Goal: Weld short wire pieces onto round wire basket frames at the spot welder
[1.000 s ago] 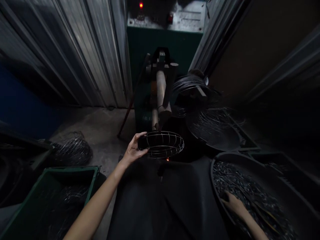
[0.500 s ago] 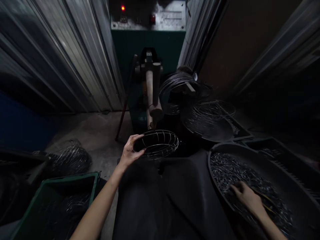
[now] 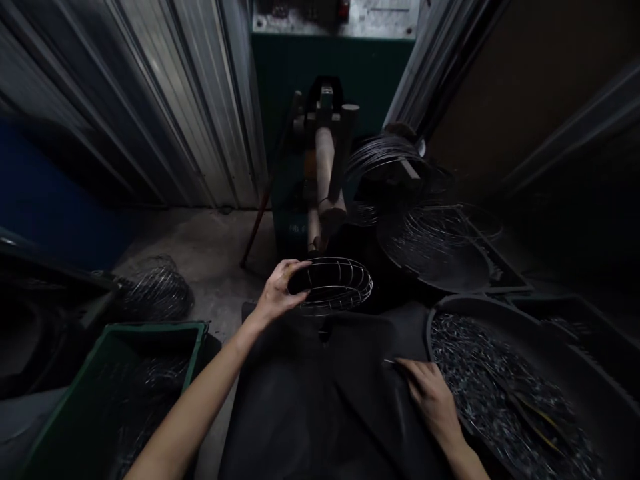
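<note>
I see the left hand (image 3: 278,293) pinching a round wire cage (image 3: 331,287) at six o'clock from the green machine (image 3: 377,73); at the cage's five o'clock, the right hand (image 3: 433,395) pinches a small metal piece (image 3: 389,361).

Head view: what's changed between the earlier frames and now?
The right hand has come out of the round basin of small metal pieces, moving left over the dark apron; a small shiny piece now shows at its fingertips. The camera's aim shifted too. Unchanged: the left hand holds the ring-shaped wire frame by its left side.
</note>
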